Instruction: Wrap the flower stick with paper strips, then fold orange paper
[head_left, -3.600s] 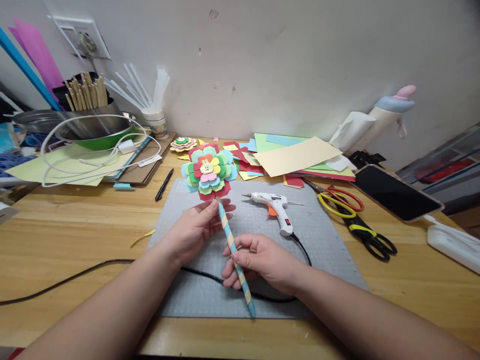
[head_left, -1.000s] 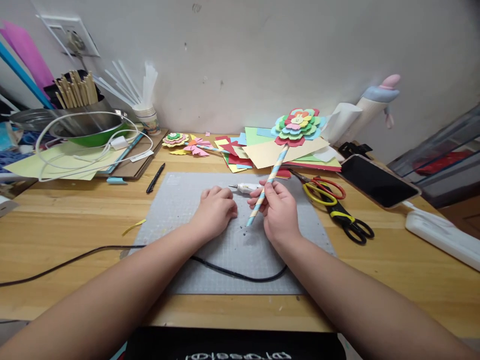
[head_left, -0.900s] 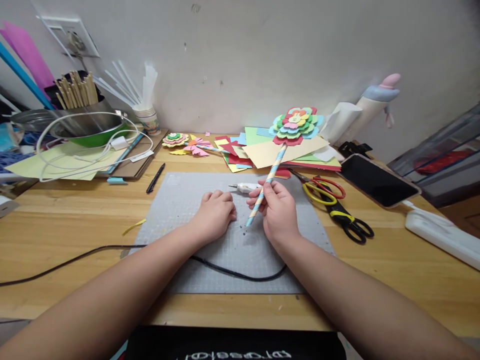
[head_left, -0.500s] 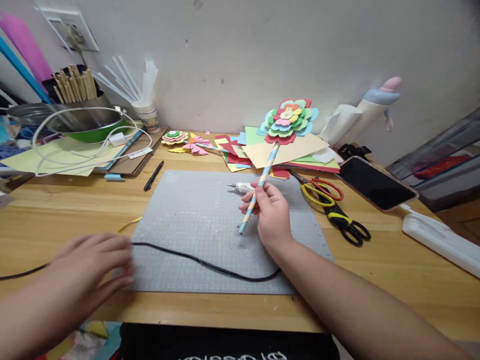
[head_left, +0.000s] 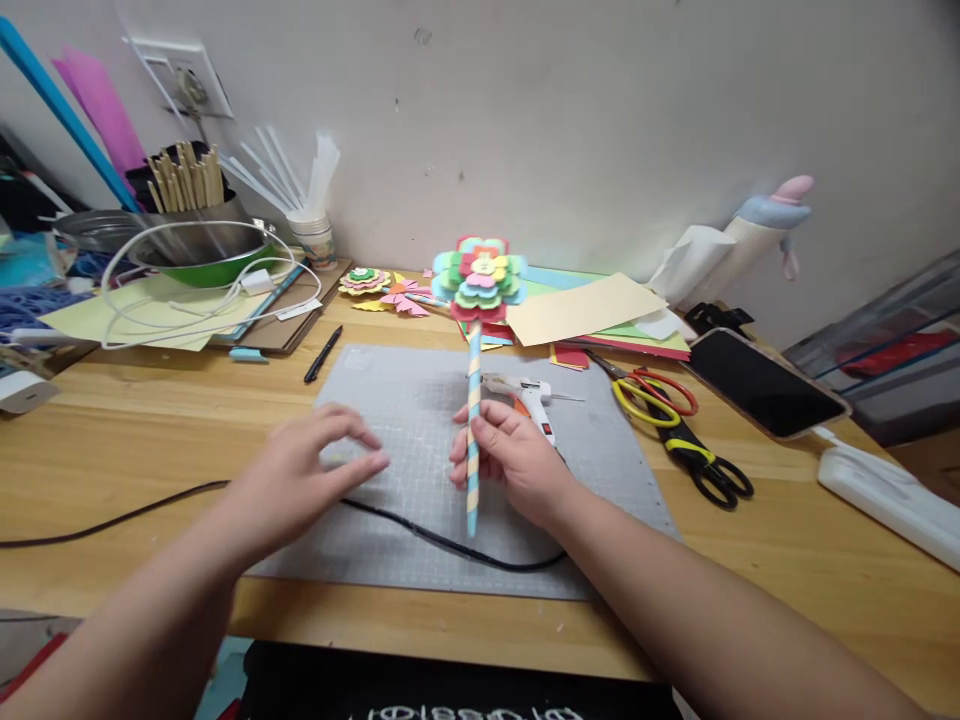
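A layered paper flower (head_left: 480,280) on a blue-and-cream striped stem stands almost upright over the cutting mat (head_left: 405,400). My right hand (head_left: 517,455) pinches the stem below its middle. To the left of it my left hand (head_left: 315,465) hovers with thumb and fingers apart, nothing between them. Behind my right hand lies a white hot glue gun (head_left: 536,395) with an orange trigger, partly covered by the hand. A black cord (head_left: 450,545) runs across the mat's front, passing beneath my left hand and right forearm.
Scissors (head_left: 652,395) with red and yellow handles and a black-handled pair (head_left: 712,480) lie right of the mat, near a phone (head_left: 765,380) and a white power strip (head_left: 892,495). Coloured paper sheets (head_left: 585,310) and another paper flower (head_left: 365,282) lie behind. A black pen (head_left: 324,353) is at left.
My right hand has brought the flower left and turned it more upright, uncovering more of the glue gun. My left hand has moved right and up over the mat, its fingers apart.
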